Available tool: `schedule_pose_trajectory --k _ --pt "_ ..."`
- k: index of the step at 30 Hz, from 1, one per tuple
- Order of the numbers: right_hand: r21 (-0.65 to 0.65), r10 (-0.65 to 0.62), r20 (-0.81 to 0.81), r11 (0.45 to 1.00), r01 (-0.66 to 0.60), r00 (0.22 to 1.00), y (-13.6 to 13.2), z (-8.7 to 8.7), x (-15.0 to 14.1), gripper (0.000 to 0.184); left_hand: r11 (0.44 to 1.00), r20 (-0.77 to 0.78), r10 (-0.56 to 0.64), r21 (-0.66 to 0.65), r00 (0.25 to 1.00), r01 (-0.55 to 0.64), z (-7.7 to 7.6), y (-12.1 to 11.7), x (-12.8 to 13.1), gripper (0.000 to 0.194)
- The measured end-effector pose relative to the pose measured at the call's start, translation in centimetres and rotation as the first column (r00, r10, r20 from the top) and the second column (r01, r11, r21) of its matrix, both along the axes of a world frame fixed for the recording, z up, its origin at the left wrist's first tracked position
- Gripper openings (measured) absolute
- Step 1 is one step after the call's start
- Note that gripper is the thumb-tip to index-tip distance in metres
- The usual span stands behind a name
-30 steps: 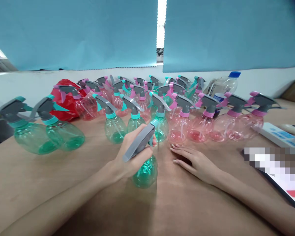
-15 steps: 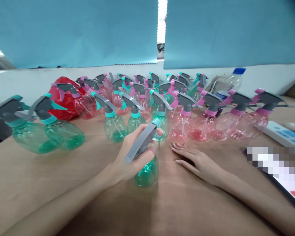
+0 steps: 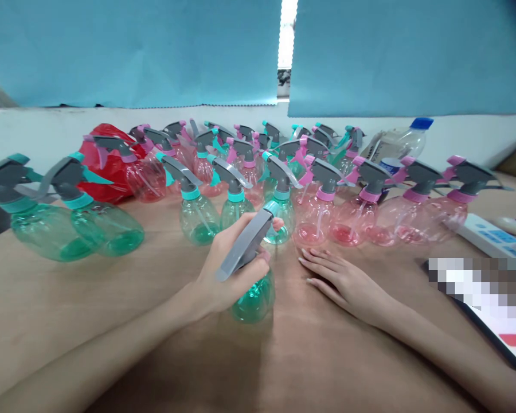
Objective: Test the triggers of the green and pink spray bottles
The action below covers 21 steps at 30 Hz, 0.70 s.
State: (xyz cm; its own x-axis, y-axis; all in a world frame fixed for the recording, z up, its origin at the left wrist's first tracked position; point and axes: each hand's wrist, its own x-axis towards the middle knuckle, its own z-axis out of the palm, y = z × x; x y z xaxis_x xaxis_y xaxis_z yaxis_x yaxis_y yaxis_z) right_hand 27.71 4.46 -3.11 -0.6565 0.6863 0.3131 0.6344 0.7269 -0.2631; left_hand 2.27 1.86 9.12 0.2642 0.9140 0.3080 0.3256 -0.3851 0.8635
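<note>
Gripping a green spray bottle [image 3: 254,301] by the neck, left hand [image 3: 230,267] curled closed, the grey trigger head [image 3: 243,246] angled toward the lower left. Bottle sits mid-bench [image 3: 155,344], just in front of the standing rows; whether its base touches the bench is hidden. Compared with the frame 0.5 s earlier, grip and bottle look essentially unchanged; the whole scene only sits slightly higher in view. Right hand [image 3: 344,281] lies flat and empty on the bench, fingers close together, just beside the bottle. Beyond, pink spray bottles [image 3: 312,223] and green spray bottles [image 3: 200,221] crowd toward the far edge. Toward the left end, 2 more green bottles [image 3: 105,229] look tilted, near a red plastic bag [image 3: 107,166]. White power strip [image 3: 485,238] lies near the right edge.
</note>
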Motion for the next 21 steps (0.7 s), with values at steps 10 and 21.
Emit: schedule_pose_trajectory --k 10,21 --pt "-0.023 -0.018 -0.008 1.000 0.018 1.000 -0.08 -0.10 -0.05 0.043 1.000 -0.035 0.024 0.010 0.999 -0.024 -0.10 -0.29 0.05 0.031" --pt "-0.059 -0.015 -0.011 0.998 0.014 1.000 -0.06 0.29 -0.05 0.043 0.999 0.045 -0.001 0.032 0.999 -0.001 -0.89 0.15 -0.22 0.040"
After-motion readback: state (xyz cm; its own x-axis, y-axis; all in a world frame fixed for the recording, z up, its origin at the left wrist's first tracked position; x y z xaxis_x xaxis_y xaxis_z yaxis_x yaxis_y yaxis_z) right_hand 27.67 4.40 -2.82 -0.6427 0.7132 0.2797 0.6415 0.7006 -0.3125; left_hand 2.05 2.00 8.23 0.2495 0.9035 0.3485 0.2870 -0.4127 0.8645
